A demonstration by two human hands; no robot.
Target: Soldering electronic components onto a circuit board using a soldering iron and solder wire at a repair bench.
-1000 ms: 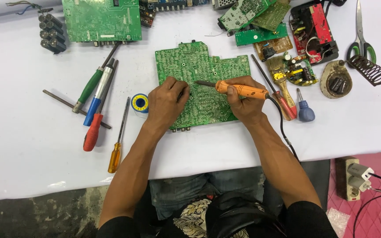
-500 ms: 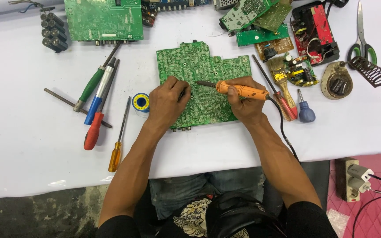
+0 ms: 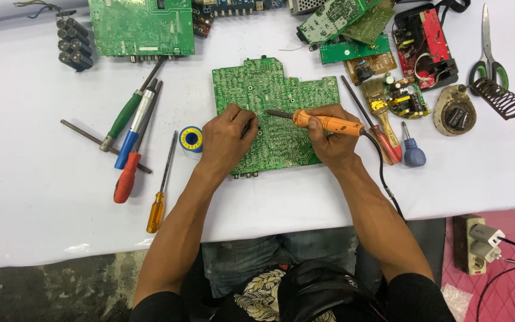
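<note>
The green circuit board [image 3: 281,116] is lying flat at the centre of the frame on the white-covered worktop [image 3: 43,197], solder side up, its notched outline stepping down at the upper right. The left hand [image 3: 226,140] is pressing down on the board's left half, fingers curled tight; something thin seems pinched at the fingertips, but it is too small to make out. The right hand [image 3: 329,140] is wrapping closed around the orange soldering iron [image 3: 323,122], its dark metal tip pointing left toward the board's middle, right by the left fingertips. Whether the tip is touching the board, I cannot tell. Both hands are covering much of the board's lower half. The iron's black cord [image 3: 382,173] is trailing down right and slipping off the worktop's near edge.

Just left of the left hand a small spool of solder [image 3: 191,141], blue and yellow, is sitting, and beyond it a loose fan of screwdrivers [image 3: 129,140] with green, blue, red and amber handles. Open white cloth is stretching across the lower left. To the right, a brush [image 3: 379,110] and a stubby blue screwdriver [image 3: 413,152] are lying near the right hand. Along the top edge more boards are being cut off by the frame, a large green one [image 3: 141,27] at upper left. Scissors [image 3: 489,50] and a coiled wire iron stand [image 3: 499,98] are crowding the upper right. A power strip [image 3: 478,244] is peeking in at lower right, below the worktop.
</note>
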